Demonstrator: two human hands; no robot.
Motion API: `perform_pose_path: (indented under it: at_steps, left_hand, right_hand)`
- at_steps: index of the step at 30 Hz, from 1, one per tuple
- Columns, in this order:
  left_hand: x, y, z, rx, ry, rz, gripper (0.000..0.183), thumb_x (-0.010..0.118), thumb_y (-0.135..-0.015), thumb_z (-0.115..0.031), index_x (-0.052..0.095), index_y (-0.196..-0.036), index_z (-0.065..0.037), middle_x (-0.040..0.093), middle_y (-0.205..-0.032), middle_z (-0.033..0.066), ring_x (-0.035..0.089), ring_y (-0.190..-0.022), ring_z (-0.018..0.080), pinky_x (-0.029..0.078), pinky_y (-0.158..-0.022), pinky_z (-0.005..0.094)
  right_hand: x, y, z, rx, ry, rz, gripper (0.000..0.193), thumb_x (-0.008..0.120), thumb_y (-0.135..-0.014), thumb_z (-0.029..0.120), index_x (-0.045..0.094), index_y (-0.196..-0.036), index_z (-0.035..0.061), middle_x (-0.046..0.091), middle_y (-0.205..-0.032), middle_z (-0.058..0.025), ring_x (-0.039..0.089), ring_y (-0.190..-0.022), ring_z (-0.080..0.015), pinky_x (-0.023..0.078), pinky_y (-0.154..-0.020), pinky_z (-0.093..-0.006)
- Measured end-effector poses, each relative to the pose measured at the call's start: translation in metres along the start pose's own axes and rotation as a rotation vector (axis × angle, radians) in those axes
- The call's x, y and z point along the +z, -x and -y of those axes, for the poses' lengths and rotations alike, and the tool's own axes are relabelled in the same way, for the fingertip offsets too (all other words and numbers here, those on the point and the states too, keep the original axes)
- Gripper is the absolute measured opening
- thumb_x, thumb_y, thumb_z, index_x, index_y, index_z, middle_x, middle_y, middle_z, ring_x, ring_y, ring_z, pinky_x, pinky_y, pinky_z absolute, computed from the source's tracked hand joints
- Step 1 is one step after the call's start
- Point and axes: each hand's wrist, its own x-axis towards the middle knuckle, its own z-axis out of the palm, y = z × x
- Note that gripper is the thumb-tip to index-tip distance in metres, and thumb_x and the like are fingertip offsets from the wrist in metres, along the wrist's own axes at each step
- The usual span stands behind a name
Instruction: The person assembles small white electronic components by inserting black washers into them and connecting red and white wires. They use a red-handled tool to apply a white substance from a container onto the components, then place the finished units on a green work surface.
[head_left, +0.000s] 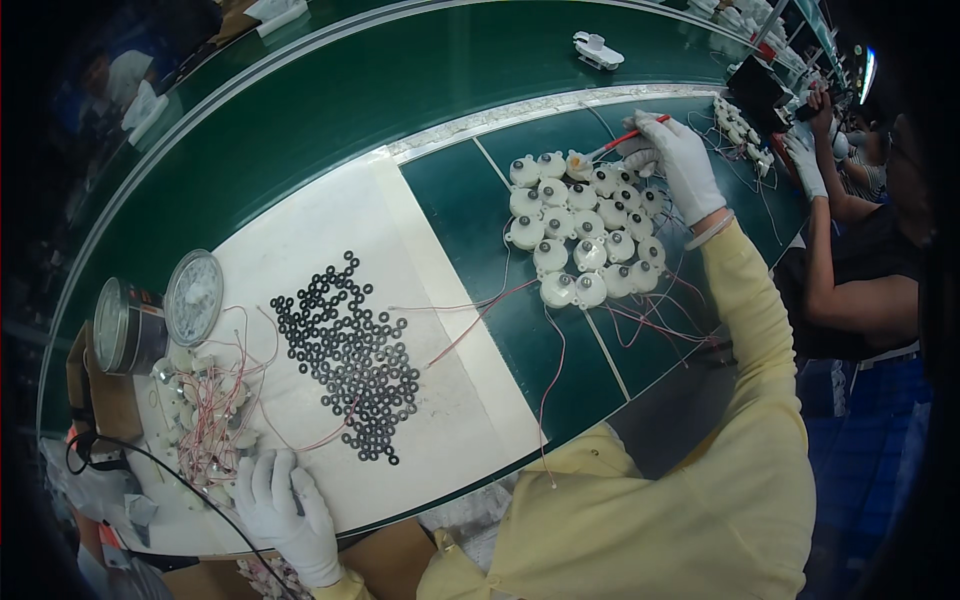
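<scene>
White-gloved right hand (672,165) grasping a thin red-handled brush (615,143) at a round cream plastic housing (577,168)

From the grip, the brush's long axis slants left and a little toward the body, putting its tip at the housing just left of the fingers; whether tip and housing touch, I cannot tell. That housing has a yellowish middle, while the cluster of round white plastic housings (588,224), spread left of the grip and toward the body, shows dark knobs on pale, glossy shells with small side lugs. The right hand is by far the nearer one. The white-gloved left hand (283,508), well apart, has loosely bent fingers beside a tangle of thin red wires (212,425); its palm is hidden, so I cannot tell whether it holds anything
</scene>
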Motion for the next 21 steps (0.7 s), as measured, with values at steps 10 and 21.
perform_pose_path:
  at_steps: [10, 21]
  left_hand:
    - [-0.001, 0.001, -0.001, -0.011, -0.026, 0.005, 0.020, 0.064, -0.091, -0.007, 0.070, -0.109, -0.002, 0.068, -0.111, 0.0155, 0.059, -0.112, 0.0434, 0.046, -0.097, 0.0546]
    - [-0.001, 0.000, -0.002, -0.016, -0.009, 0.002, 0.018, 0.064, -0.092, -0.007, 0.070, -0.109, -0.003, 0.068, -0.110, 0.0156, 0.060, -0.111, 0.0435, 0.046, -0.097, 0.0553]
  right_hand:
    - [-0.012, 0.002, 0.001, -0.013, -0.023, -0.028, 0.039, 0.054, -0.109, 0.031, 0.066, -0.129, 0.0002, 0.074, -0.101, -0.0110, 0.071, -0.075, -0.0126, 0.051, -0.063, -0.0223]
    - [0.000, 0.004, -0.001, 0.010, -0.054, 0.001, 0.039, 0.054, -0.109, 0.028, 0.063, -0.132, -0.0017, 0.073, -0.101, -0.0117, 0.071, -0.074, -0.0147, 0.053, -0.064, -0.0247]
